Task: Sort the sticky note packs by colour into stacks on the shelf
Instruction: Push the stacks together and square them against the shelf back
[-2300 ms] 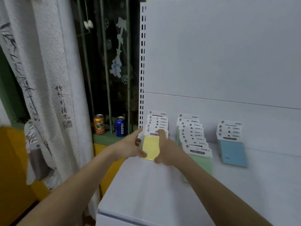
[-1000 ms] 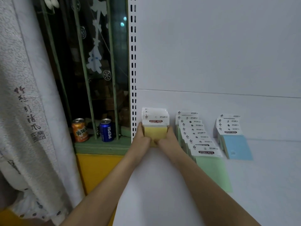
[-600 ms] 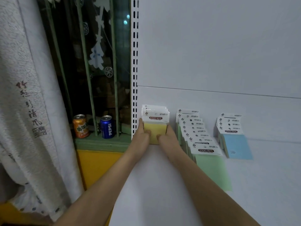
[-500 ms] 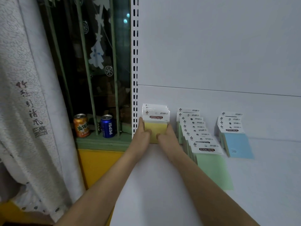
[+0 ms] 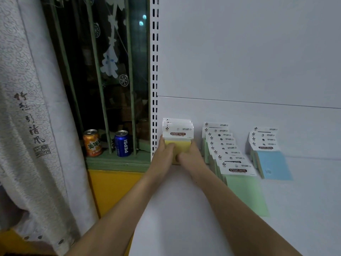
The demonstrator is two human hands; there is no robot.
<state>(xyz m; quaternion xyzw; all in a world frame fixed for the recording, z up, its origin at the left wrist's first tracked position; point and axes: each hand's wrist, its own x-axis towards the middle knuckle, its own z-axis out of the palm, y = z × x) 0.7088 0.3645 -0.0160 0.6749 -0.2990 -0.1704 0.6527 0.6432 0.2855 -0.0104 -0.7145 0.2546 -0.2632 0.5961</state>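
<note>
Since a moment ago nothing has shifted: left hand point(image 5: 162, 156) and right hand point(image 5: 190, 157) still clasp the yellow sticky note packs point(image 5: 178, 139) between them, seemingly squaring that stack beside the green packs point(image 5: 238, 170).

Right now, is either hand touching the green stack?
No: both the left hand and right hand hold the yellow stack; the green stack sits untouched beside them.

Orange soda can point(image 5: 92, 143) and blue Pepsi can point(image 5: 122, 143) upright, side by side on green window sill point(image 5: 118, 162); green window bars point(image 5: 97, 74) behind; white curtain point(image 5: 27, 115) with calligraphy at left; yellow wall panel point(image 5: 112, 189) below sill.
</note>
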